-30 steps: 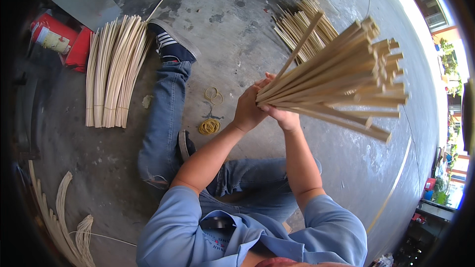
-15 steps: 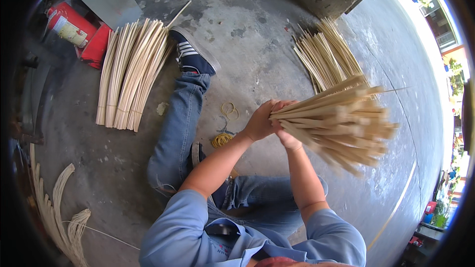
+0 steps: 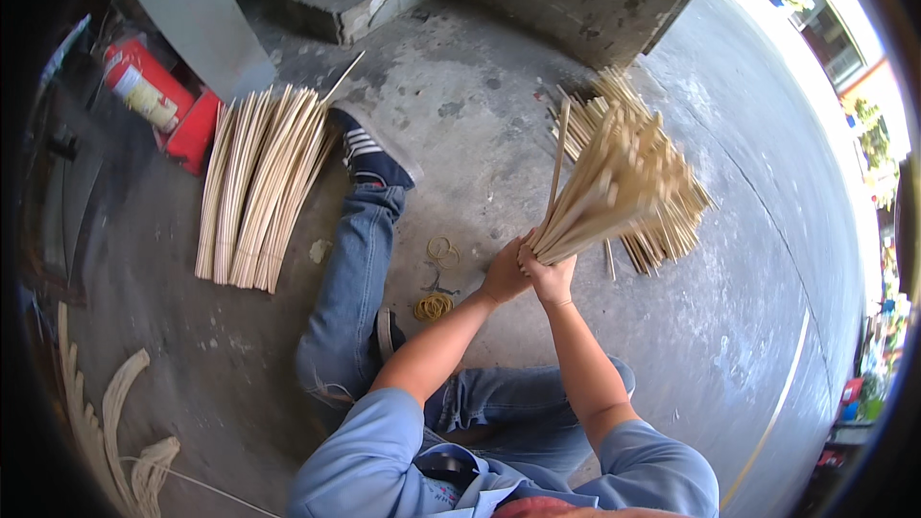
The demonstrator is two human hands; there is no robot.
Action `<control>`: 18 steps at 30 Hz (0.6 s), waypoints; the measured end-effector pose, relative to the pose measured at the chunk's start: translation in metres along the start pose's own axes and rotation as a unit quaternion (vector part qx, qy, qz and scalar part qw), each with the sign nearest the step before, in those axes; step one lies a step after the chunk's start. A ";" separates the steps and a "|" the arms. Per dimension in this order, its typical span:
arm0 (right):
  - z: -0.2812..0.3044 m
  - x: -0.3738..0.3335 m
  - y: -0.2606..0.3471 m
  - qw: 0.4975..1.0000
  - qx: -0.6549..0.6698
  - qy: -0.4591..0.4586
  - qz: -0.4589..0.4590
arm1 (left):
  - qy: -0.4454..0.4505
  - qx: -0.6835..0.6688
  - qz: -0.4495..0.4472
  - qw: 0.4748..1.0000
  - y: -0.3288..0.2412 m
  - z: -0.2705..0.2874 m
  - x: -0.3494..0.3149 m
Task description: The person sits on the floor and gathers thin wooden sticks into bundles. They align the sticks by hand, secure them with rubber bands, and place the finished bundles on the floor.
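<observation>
A thick bundle of thin pale wooden sticks is held up in front of me, its far ends fanned out and blurred. My left hand is closed round the near, narrow end from the left side. My right hand grips the same end from the right, pressed against the left. One stick stands a little apart from the bundle on its left. Beneath and beyond the held sticks, a pile of similar sticks lies on the floor, partly hidden by them.
Several tied stick bundles lie at the left, near my shoe. Yellow rubber bands and a few loose rings are on the floor. A red fire extinguisher stands far left. Pale strands lie at the lower left.
Both hands have swung the bundle from pointing right to pointing away from me, and moved slightly nearer. The view has shifted too. The grip on the sticks stays.
</observation>
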State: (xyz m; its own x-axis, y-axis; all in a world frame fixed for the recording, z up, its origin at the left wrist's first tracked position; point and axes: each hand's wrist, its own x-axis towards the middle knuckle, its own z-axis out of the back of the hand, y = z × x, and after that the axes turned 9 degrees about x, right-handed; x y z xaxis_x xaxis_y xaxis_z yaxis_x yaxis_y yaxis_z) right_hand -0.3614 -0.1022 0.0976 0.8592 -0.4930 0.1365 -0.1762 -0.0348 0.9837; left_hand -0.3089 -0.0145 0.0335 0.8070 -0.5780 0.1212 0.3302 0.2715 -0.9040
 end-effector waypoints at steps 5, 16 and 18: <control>0.035 -0.018 0.032 0.965 0.224 -0.126 -0.047 | 0.007 0.044 -0.059 0.997 -0.052 -0.010 -0.013; 0.072 -0.108 0.069 0.897 0.375 -0.226 -0.060 | 0.181 0.218 -0.037 0.958 -0.136 -0.019 -0.072; 0.070 -0.125 0.073 0.894 0.391 -0.208 -0.068 | 0.201 0.258 -0.031 0.944 -0.138 -0.012 -0.083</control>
State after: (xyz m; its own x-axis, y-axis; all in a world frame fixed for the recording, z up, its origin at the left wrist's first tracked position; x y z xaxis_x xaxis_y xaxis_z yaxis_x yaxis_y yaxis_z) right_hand -0.5154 -0.1040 0.1439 0.6736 -0.7131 -0.1942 -0.5053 -0.6361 0.5832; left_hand -0.4272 -0.0131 0.1438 0.5615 -0.8222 -0.0928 0.6489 0.5072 -0.5672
